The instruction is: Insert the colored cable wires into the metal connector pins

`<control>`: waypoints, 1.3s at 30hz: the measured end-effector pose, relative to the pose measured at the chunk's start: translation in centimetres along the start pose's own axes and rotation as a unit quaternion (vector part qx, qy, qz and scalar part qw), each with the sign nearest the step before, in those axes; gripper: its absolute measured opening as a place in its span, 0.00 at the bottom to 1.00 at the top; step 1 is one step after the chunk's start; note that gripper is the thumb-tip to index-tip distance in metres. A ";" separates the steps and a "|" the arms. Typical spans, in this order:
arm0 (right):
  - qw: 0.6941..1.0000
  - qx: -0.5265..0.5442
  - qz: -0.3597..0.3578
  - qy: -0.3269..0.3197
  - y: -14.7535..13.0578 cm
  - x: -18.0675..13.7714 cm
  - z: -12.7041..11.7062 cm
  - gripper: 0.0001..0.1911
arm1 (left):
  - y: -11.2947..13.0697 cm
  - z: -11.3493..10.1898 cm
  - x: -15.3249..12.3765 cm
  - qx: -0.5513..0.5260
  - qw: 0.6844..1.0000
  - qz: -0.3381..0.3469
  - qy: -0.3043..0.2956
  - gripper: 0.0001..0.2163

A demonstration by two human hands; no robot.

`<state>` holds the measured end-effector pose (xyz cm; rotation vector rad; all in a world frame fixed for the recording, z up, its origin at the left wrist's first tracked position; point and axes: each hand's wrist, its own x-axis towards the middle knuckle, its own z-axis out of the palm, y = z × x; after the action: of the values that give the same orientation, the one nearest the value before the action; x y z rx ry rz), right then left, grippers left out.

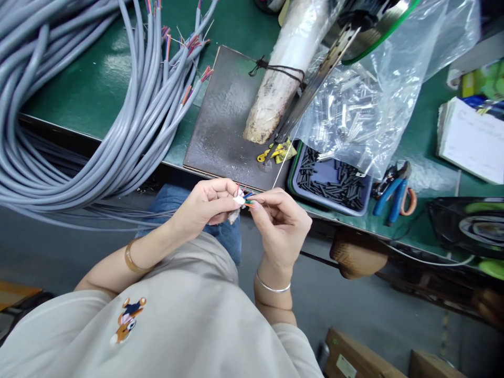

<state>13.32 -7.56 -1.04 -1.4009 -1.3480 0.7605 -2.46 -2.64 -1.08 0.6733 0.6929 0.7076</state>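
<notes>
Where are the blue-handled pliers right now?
In the head view, the blue-handled pliers lie on the green bench, on the person's right, between the purple tray and an orange handle.

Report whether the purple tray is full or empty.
Partly filled: the tray holds many small black pieces, with its bare bottom showing. The clear plastic bag overlaps its far edge; I cannot tell what lies beneath.

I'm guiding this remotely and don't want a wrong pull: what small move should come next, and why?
Probably have the right hand gently fan out the coloured wires: several sit bunched between both hands, the left hand grips close to them, and a red wire points away from the rest.
</notes>
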 end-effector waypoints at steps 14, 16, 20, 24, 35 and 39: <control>0.991 -0.082 -0.089 0.059 -0.1 -0.3 -0.2 0.09 | -0.2 -0.1 -0.3 0.063 0.996 0.061 0.023 0.13; 0.986 -0.105 -0.117 0.053 0.0 -0.5 -0.1 0.11 | -0.2 0.0 -0.3 0.055 0.996 0.061 0.026 0.14; 0.973 -0.152 -0.161 0.062 0.2 -0.5 -0.1 0.13 | -0.2 0.1 -0.3 0.054 0.996 0.061 0.049 0.16; 0.975 -0.148 -0.156 0.053 0.2 -0.4 -0.2 0.12 | -0.1 0.3 -0.3 0.061 0.993 0.076 0.060 0.15; 0.974 0.001 -0.128 0.185 0.0 0.3 -0.2 0.14 | 0.0 0.4 -0.7 0.135 0.977 0.145 0.072 0.07; 0.973 -0.057 -0.125 0.186 0.3 0.6 -1.1 0.05 | 0.1 0.5 -0.8 0.157 0.971 0.172 0.061 0.07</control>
<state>14.58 -7.17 -0.88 -1.3497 -1.2511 0.2406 -2.58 -3.34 -0.49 1.0639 0.8213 0.9752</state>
